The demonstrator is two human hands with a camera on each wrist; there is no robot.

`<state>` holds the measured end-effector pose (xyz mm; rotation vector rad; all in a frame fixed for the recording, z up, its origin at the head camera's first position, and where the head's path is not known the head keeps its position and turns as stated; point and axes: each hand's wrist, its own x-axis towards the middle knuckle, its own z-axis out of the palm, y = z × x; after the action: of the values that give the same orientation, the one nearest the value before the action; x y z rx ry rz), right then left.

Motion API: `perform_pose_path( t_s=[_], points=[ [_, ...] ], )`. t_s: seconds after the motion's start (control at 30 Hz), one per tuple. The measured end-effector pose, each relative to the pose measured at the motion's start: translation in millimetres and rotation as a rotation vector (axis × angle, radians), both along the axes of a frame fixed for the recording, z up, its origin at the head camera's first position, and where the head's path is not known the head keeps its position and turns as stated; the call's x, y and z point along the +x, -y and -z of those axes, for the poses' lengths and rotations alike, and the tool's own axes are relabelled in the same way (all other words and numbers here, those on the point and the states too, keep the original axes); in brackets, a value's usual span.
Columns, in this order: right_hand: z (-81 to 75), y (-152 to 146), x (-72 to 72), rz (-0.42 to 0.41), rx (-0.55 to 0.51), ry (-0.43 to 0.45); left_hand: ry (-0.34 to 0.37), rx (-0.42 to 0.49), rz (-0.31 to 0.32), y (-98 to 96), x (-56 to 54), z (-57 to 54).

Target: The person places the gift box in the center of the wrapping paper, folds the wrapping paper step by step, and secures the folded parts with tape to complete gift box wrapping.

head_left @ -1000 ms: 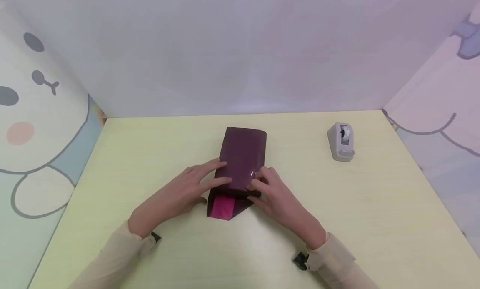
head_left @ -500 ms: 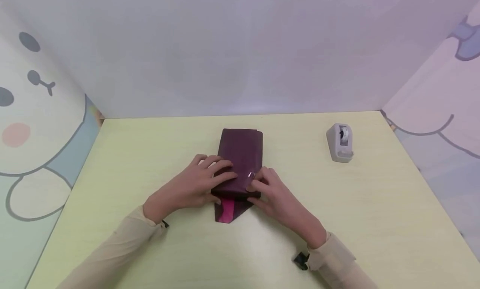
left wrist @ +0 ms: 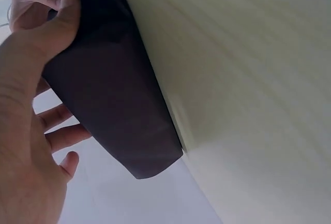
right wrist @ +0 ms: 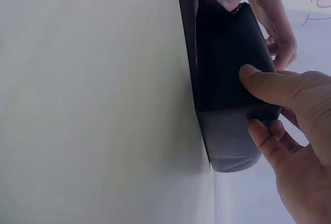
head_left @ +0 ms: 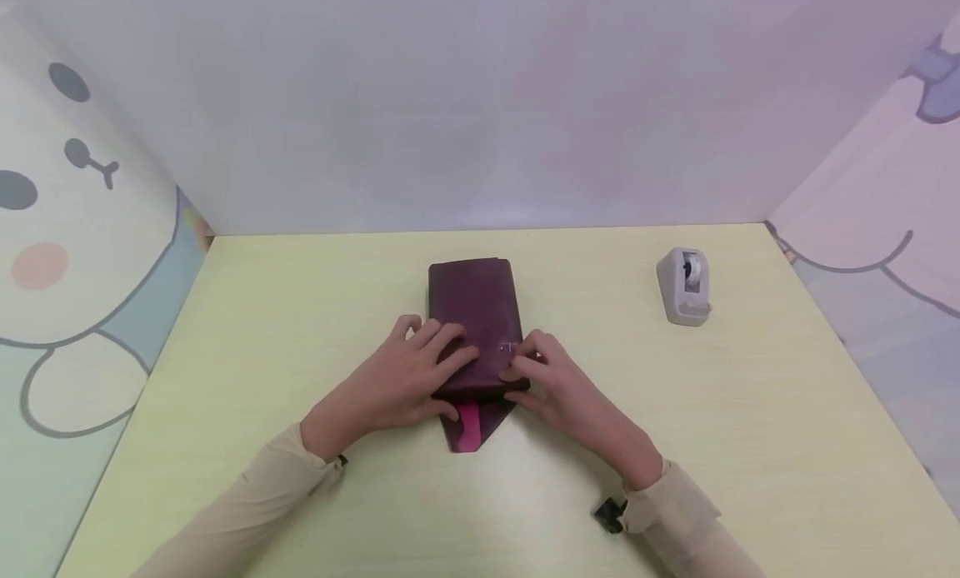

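Note:
A box-shaped package wrapped in dark purple paper (head_left: 476,303) lies on the table. A folded paper flap (head_left: 491,420) with a bright pink inner side sticks out at its near end. My left hand (head_left: 401,378) grips the near left corner, fingers over the top and thumb at the end face, as the left wrist view also shows. With my right hand (head_left: 566,395) I hold the near right corner, thumb on the end face (right wrist: 227,63) and fingers at the side and top. A small shiny clear patch, seemingly tape (head_left: 507,347), shows by the right fingertips.
A grey tape dispenser (head_left: 684,286) with a roll stands at the back right of the pale wooden table (head_left: 750,411). Walls with cartoon animal prints (head_left: 90,270) bound the table on both sides, and a plain pale wall rises behind it.
My left hand has shifted right and further onto the package, its thumb moving onto the flap end. The package has turned slightly anticlockwise; less pink shows. The right hand keeps its hold.

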<state>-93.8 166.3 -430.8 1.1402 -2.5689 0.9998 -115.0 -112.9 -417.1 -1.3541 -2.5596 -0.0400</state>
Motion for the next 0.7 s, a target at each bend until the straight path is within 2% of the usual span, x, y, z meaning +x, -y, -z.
perform_pose_path(
  t_s=[0.1,0.17,0.33,0.4,0.7],
  points=[
    [0.1,-1.1,-0.2,-0.002,-0.005,0.007,0.003,0.005,0.003,-1.8,0.3,0.7],
    [-0.2,-0.9,-0.2,-0.004,-0.006,0.009,0.018,0.031,0.027,-2.6,1.0,2.0],
    [-2.6,1.4,-0.1,-0.007,0.0,0.009,0.099,0.156,0.161,-4.9,3.7,5.6],
    [-3.3,2.0,0.2,-0.005,0.007,0.012,0.123,0.173,0.191,-5.2,4.0,6.1],
    [-3.2,0.3,0.7,0.008,0.015,0.017,0.177,0.07,0.164,-7.2,3.6,3.2]
  ],
)
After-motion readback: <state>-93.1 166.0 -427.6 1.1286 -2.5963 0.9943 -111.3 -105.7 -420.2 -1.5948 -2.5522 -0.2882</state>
